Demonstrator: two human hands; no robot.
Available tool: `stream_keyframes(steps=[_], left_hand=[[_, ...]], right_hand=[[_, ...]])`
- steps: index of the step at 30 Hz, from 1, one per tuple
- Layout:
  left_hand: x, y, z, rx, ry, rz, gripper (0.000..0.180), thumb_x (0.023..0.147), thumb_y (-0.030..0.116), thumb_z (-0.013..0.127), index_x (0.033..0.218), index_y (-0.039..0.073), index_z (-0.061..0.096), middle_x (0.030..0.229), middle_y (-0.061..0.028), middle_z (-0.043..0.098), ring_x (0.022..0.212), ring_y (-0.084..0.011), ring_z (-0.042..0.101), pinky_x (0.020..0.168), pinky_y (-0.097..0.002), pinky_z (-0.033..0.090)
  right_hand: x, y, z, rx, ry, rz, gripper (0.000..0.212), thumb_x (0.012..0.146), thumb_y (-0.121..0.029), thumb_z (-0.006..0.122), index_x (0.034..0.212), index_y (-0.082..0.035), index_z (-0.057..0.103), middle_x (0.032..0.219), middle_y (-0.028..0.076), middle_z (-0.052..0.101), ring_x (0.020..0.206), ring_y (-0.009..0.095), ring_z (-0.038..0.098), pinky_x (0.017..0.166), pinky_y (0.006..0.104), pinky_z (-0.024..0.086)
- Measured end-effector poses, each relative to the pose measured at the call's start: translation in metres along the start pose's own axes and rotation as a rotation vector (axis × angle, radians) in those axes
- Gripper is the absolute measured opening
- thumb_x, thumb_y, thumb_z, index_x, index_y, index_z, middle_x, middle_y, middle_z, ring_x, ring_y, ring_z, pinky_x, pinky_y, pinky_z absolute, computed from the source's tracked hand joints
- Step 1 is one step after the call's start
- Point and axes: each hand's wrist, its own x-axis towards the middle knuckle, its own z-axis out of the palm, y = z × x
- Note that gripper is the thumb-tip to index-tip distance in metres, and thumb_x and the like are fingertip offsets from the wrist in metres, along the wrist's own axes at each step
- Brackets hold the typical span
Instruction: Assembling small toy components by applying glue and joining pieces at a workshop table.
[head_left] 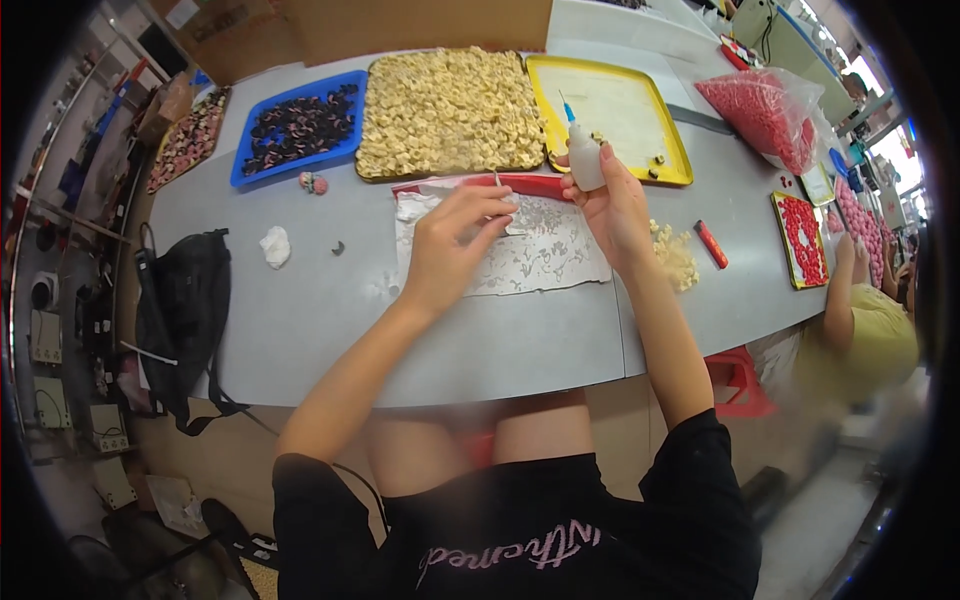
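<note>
My right hand point(615, 205) grips a small white squeeze bottle point(584, 160) with a blue nozzle, held upright just in front of the yellow tray point(676, 150). My left hand point(455, 245) pinches a thin pin-like tool point(497, 180) over a crumpled silvery sheet point(540, 255) that lies on the grey table point(330, 320). A red tray edge point(530, 184) shows behind the sheet. A little heap of pale yellow pieces point(677, 255) lies right of my right wrist.
A big tray of pale yellow pieces point(450, 110) and a blue tray of dark pieces point(300, 125) stand at the back. A black bag point(185, 300) hangs at the table's left. A bag of red pieces point(765, 110) and another person point(865, 320) are at the right.
</note>
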Motion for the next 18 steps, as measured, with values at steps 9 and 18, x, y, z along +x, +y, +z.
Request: stream_keyframes(steps=[9,18], left_hand=[[-0.0076,-0.0033,0.0026,0.030,-0.078,0.029,0.015,0.078,0.000,0.066,0.092,0.005,0.068,0.094,-0.0073,0.063,0.083,-0.0201,0.063,0.069,-0.0277,0.052],[-0.0113,-0.0009,0.0046,-0.125,-0.024,-0.032,0.015,0.078,-0.001,0.066,0.092,0.004,0.069,0.093,-0.0077,0.064,0.082,-0.0180,0.063,0.067,-0.0264,0.051]], right_hand=[[-0.0003,0.0074,0.0081,0.102,-0.056,0.066,0.040,0.096,-0.036,0.048,0.110,0.001,0.053,0.099,0.012,0.062,0.077,0.013,0.055,0.071,0.0258,0.044],[-0.0043,0.0064,0.0030,0.228,-0.089,0.043,0.045,0.091,-0.040,0.055,0.113,-0.001,0.052,0.100,0.011,0.062,0.068,0.009,0.049,0.063,0.0221,0.041]])
